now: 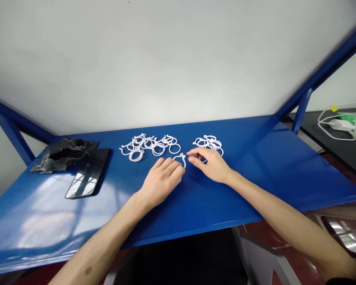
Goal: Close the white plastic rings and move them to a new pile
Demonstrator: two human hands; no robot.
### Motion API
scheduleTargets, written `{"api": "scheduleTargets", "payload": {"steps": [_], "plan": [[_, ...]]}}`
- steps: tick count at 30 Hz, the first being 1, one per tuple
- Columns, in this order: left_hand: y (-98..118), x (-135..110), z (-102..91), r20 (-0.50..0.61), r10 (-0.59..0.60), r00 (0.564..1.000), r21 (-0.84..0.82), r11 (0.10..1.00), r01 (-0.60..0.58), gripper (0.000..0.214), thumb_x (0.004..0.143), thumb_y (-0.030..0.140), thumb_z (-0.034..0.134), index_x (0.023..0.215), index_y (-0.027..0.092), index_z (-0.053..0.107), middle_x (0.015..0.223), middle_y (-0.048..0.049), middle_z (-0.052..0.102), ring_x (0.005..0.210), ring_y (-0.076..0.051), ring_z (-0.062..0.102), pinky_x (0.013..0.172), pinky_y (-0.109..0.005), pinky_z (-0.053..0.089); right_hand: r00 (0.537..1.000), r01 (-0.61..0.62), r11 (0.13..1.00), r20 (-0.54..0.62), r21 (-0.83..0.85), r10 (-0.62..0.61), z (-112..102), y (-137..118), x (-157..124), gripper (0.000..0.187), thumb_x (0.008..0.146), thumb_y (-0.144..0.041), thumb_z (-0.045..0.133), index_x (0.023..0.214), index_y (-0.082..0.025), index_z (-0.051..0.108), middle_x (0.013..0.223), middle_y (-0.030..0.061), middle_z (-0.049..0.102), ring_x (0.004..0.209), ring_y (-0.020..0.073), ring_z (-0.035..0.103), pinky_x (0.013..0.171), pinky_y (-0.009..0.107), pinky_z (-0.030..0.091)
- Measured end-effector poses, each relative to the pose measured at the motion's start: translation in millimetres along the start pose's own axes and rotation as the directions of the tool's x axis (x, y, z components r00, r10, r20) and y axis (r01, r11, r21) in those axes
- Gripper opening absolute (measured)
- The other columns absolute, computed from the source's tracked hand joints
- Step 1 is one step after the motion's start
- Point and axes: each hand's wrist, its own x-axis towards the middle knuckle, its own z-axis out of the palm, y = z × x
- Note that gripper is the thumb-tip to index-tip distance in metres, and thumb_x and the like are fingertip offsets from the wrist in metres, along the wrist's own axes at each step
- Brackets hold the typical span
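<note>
My left hand (163,178) has its fingers closed on a white curtain ring (184,160), which sticks up past the fingertips with its small ball-shaped ends at the top. The lower part of this ring is hidden behind my fingers. Just to the right, my right hand (210,162) has thumb and fingertips slightly apart near the ball ends, with nothing visible between them. Several similar rings form a loose pile (158,149) beyond my left hand. A smaller pile of rings (212,140) lies behind my right hand and is partly covered by it.
A dark phone (87,176) lies on the left of the blue table (225,209), beside a torn black plastic bag (52,162). A pale wall and blue frame bars bound the back. On the right, a black surface carries a white charger with cable (342,125) and something green.
</note>
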Motion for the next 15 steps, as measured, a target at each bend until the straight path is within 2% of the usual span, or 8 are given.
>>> {"api": "scheduleTargets", "payload": {"steps": [3, 6, 10, 12, 15], "plan": [[3.5, -1.2, 5.6, -0.052, 0.091, 0.994, 0.012, 0.996, -0.091, 0.022, 0.103, 0.014, 0.044, 0.09, 0.021, 0.061, 0.09, -0.002, 0.071, 0.078, -0.017, 0.054, 0.072, -0.035, 0.036, 0.996, -0.076, 0.985, 0.049, 0.156, 0.069, 8.9, -4.4, -2.1, 0.015, 0.097, -0.033, 0.06, 0.104, -0.021, 0.066, 0.09, 0.0014, 0.075, 0.078, 0.0156, 0.07, 0.075, 0.03, 0.057], [3.2, -1.3, 9.5, -0.136, 0.133, 0.982, 0.05, 0.991, -0.127, 0.02, 0.102, 0.013, 0.047, 0.088, 0.02, 0.059, 0.088, -0.0012, 0.071, 0.075, -0.016, 0.052, 0.07, -0.034, 0.036, 0.99, -0.134, 0.959, 0.078, 0.251, 0.118, 13.3, -5.2, -3.4, 0.016, 0.095, -0.031, 0.062, 0.105, -0.02, 0.065, 0.087, 0.0013, 0.074, 0.076, 0.0151, 0.07, 0.072, 0.028, 0.057], [3.0, 1.5, 13.1, -0.236, 0.143, 0.961, 0.061, 0.989, -0.132, 0.017, 0.1, 0.013, 0.053, 0.085, 0.02, 0.055, 0.085, -0.0005, 0.07, 0.071, -0.016, 0.053, 0.067, -0.034, 0.037, 0.981, -0.158, 0.956, 0.152, 0.246, 0.123, 13.7, -5.7, -4.5, 0.014, 0.097, -0.033, 0.06, 0.099, -0.02, 0.066, 0.083, 0.0004, 0.072, 0.073, 0.0142, 0.068, 0.069, 0.026, 0.054], [3.7, 2.4, 15.2, -0.285, 0.088, 0.954, 0.017, 0.996, -0.087, 0.015, 0.099, 0.017, 0.057, 0.085, 0.021, 0.054, 0.084, -0.0005, 0.07, 0.071, -0.015, 0.056, 0.067, -0.033, 0.04, 0.987, -0.122, 0.98, 0.126, 0.156, 0.103, 12.7, -5.4, -4.7, 0.014, 0.099, -0.031, 0.057, 0.095, -0.02, 0.067, 0.08, -0.0001, 0.071, 0.071, 0.014, 0.066, 0.068, 0.027, 0.052], [3.6, 1.8, 19.4, -0.366, -0.151, 0.918, -0.114, 0.987, 0.117, 0.01, 0.097, 0.026, 0.063, 0.094, 0.02, 0.057, 0.087, -0.0024, 0.069, 0.076, -0.016, 0.061, 0.069, -0.029, 0.046, 0.997, 0.0, 0.999, 0.079, -0.032, 0.003, 11.4, -3.0, -5.6, 0.016, 0.1, -0.027, 0.056, 0.096, -0.02, 0.07, 0.082, 0.0018, 0.071, 0.073, 0.0155, 0.065, 0.07, 0.029, 0.051]]}}
